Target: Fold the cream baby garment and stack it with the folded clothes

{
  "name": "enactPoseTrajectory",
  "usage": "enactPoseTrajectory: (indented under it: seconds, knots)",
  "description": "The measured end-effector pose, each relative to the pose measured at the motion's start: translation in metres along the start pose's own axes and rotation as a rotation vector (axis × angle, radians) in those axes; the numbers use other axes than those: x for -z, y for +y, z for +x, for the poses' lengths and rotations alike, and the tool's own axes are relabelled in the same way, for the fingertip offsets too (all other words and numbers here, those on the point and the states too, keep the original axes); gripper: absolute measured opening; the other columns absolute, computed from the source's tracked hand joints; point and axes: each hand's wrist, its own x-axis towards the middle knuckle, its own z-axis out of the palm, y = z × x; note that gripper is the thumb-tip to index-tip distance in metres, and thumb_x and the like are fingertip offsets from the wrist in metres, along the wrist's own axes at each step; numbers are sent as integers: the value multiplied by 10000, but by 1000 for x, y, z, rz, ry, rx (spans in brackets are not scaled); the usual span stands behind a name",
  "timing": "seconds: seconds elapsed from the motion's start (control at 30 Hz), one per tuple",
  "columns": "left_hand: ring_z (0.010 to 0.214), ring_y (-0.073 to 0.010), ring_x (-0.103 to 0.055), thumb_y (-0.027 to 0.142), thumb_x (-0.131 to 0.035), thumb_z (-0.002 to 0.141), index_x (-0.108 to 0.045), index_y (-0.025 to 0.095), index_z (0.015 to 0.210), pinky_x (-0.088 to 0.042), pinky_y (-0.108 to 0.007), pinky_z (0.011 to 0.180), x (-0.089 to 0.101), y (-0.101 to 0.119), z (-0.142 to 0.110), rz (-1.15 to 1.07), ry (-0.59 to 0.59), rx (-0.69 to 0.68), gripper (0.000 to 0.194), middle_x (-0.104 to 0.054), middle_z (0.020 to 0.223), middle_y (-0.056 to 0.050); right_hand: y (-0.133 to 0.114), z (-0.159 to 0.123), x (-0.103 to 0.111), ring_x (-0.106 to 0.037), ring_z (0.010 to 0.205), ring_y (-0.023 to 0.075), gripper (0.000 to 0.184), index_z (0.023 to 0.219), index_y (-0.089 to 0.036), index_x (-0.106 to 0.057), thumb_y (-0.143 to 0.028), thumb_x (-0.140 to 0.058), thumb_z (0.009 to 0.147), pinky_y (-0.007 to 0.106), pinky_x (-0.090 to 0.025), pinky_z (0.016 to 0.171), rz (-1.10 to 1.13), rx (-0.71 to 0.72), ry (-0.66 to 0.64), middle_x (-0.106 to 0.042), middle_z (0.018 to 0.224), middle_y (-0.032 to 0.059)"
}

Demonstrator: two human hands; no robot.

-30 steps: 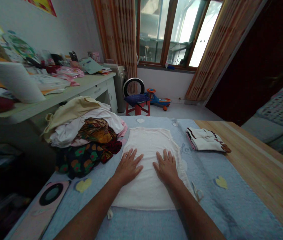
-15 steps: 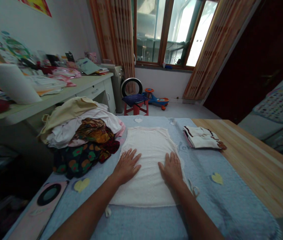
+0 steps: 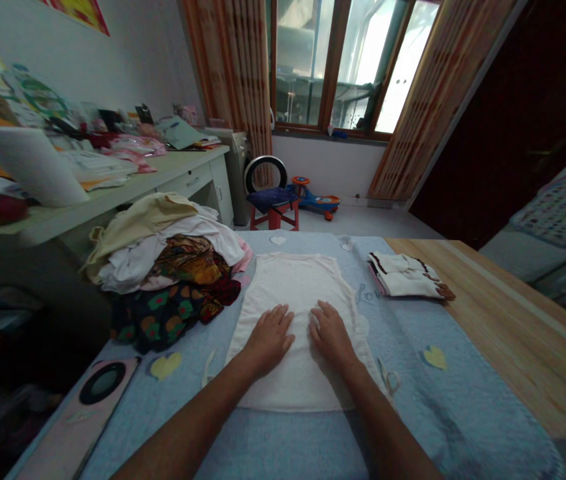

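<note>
A white sleeveless top (image 3: 297,280) lies spread out on the blue cloth (image 3: 283,447), with thin ties sticking out at both lower sides. On its left half rests my left hand (image 3: 270,339), palm down with the fingers stretched forward. My right hand (image 3: 331,333) lies flat on the right half, fingers forward as well. A narrow strip of the top shows between the two hands. Neither hand grips the fabric.
A heap of mixed clothes (image 3: 177,267) is at the left. Folded garments (image 3: 405,277) lie at the right, near bare wood (image 3: 507,313). A pink case (image 3: 83,420) sits front left. Beyond stand a cluttered desk (image 3: 173,177) and a red stool (image 3: 275,217).
Both hands have slid inward over the white top, closer to each other. The left tie now lies higher, beside my left forearm.
</note>
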Motion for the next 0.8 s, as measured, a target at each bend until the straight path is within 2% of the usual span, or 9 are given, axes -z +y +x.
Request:
enactPoseTrajectory:
  seconds: [0.1,0.3,0.53,0.8]
  knots:
    - [1435,-297,-308,367,-516,927,-439,200,1439,-270,-501,1162,-8,-4,-4,6,33,-9,544,-372,1543,-121,-6,-2,-8,-445,1333,257,341,1205,-155,-634,-192,-518,887,404,-334,1127,60,89,-7,-530,1406,143]
    - [1455,-324,-245,523,-520,911,-373,363,1470,-225,-562,1150,-16,-9,-10,27,75,-53,600,-317,1575,-69,0,-8,-12,-399,1370,252,414,1302,-176,-578,-235,-537,895,414,-299,1142,54,67,-19,-490,1454,124]
    - [1464,-347,-204,593,-529,880,-366,357,1476,-197,-574,1154,-13,-5,-12,22,61,-44,661,-296,1584,-76,-1,-8,-7,-299,1427,296,503,1412,-170,-477,-325,-485,934,449,-251,1144,-57,-40,-104,-379,1535,123]
    - [1464,-327,-213,576,-514,892,-358,302,1488,-173,-558,1169,-14,-5,-13,16,75,-27,675,-310,1576,-93,11,-27,1,-276,1442,277,519,1447,-193,-448,-334,-458,947,434,-224,1160,-57,5,-169,-333,1565,86]
